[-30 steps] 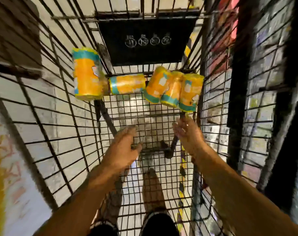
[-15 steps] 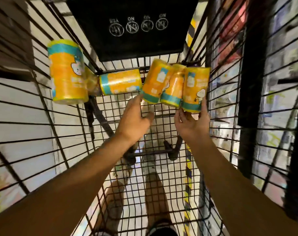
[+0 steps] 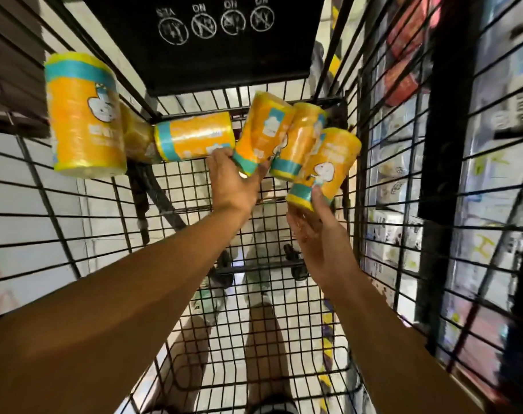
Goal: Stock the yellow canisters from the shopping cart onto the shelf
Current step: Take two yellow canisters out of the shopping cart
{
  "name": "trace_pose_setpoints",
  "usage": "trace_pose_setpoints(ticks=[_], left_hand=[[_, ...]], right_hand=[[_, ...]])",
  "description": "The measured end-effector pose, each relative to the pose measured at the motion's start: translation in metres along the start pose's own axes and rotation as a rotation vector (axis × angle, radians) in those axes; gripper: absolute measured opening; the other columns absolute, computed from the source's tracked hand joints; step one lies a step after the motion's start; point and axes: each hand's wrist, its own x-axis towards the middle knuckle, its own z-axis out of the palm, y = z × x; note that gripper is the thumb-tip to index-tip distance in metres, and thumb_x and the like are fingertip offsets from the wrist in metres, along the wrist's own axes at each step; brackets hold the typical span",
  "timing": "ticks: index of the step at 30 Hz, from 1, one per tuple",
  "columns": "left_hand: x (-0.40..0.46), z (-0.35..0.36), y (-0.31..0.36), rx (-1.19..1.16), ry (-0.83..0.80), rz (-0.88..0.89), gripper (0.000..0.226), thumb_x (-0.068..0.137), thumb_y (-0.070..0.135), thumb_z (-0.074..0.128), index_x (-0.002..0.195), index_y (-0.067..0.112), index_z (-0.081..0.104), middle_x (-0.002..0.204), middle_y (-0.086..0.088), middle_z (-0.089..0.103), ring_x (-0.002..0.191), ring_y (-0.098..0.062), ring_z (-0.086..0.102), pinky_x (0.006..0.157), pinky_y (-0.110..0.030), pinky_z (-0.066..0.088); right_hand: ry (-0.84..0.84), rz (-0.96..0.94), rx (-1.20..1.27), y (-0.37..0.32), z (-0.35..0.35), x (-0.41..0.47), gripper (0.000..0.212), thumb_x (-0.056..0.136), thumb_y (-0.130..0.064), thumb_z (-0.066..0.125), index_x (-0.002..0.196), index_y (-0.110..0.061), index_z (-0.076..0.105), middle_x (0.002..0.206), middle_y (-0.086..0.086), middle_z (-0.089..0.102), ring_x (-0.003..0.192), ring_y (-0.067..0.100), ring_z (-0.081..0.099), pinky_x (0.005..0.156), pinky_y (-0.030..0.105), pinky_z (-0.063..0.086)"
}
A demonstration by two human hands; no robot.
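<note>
Moved: both hands have reached on to the far end of the cart [image 3: 75,234], and the right can [image 3: 326,165] has tipped out of its trio
Left hand [image 3: 236,180]: fingers curled round the teal end of the middle can [image 3: 263,132]
Right hand [image 3: 320,231]: fingers closing on the right can's near end, thumb up its side
Other cans: three more along the far end (one standing at far left [image 3: 84,115])
Handling: stiff, probably light, glossy wrap likely slick; grip round the body, not the rim
</note>
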Motion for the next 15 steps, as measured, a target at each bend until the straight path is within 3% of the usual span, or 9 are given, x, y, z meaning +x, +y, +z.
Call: trace_pose_setpoints(ticks=[5, 8, 10, 12, 15], left_hand=[[-0.004, -0.002, -0.004, 0.079, -0.058, 0.053, 0.054, 0.087, 0.039, 0.073, 0.121, 0.002, 0.053, 0.127, -0.017, 0.041, 0.118, -0.028, 0.046, 0.102, -0.038, 0.043], [-0.005, -0.008, -0.001, 0.082, -0.094, 0.04, 0.053, 0.089, 0.037, 0.071, 0.124, 0.003, 0.051, 0.13, -0.016, 0.037, 0.121, -0.028, 0.047, 0.104, -0.03, 0.041], [-0.009, -0.014, 0.0, 0.098, -0.117, 0.039, 0.053, 0.09, 0.038, 0.068, 0.125, 0.002, 0.052, 0.129, -0.016, 0.039, 0.118, -0.025, 0.046, 0.099, -0.024, 0.037], [-0.017, -0.023, 0.003, 0.067, -0.143, -0.003, 0.05, 0.091, 0.042, 0.066, 0.124, 0.007, 0.052, 0.126, -0.015, 0.045, 0.112, -0.023, 0.049, 0.098, -0.027, 0.04], [-0.037, -0.039, -0.004, -0.048, -0.181, -0.135, 0.041, 0.091, 0.047, 0.064, 0.11, 0.013, 0.05, 0.105, -0.007, 0.06, 0.092, -0.023, 0.06, 0.07, -0.028, 0.046]], right_hand=[[0.038, -0.027, 0.008, 0.003, 0.001, 0.001, 0.045, 0.075, -0.037, 0.073, 0.115, -0.017, 0.066, 0.121, 0.008, 0.071, 0.115, 0.02, 0.067, 0.1, 0.032, 0.052], [0.056, -0.01, 0.059, 0.003, 0.002, -0.003, 0.046, 0.074, -0.037, 0.074, 0.114, -0.018, 0.066, 0.119, 0.009, 0.072, 0.113, 0.022, 0.068, 0.099, 0.034, 0.053], [0.045, 0.017, 0.087, 0.003, 0.005, -0.011, 0.044, 0.076, -0.04, 0.073, 0.114, -0.019, 0.066, 0.114, 0.008, 0.073, 0.113, 0.022, 0.067, 0.1, 0.035, 0.052], [0.042, 0.037, 0.095, 0.006, 0.007, -0.023, 0.041, 0.079, -0.042, 0.071, 0.113, -0.018, 0.065, 0.112, 0.008, 0.073, 0.112, 0.022, 0.067, 0.101, 0.035, 0.052], [0.043, 0.03, 0.065, 0.021, 0.003, -0.046, 0.045, 0.075, -0.041, 0.071, 0.113, -0.018, 0.065, 0.114, 0.008, 0.074, 0.111, 0.022, 0.068, 0.101, 0.036, 0.051]])
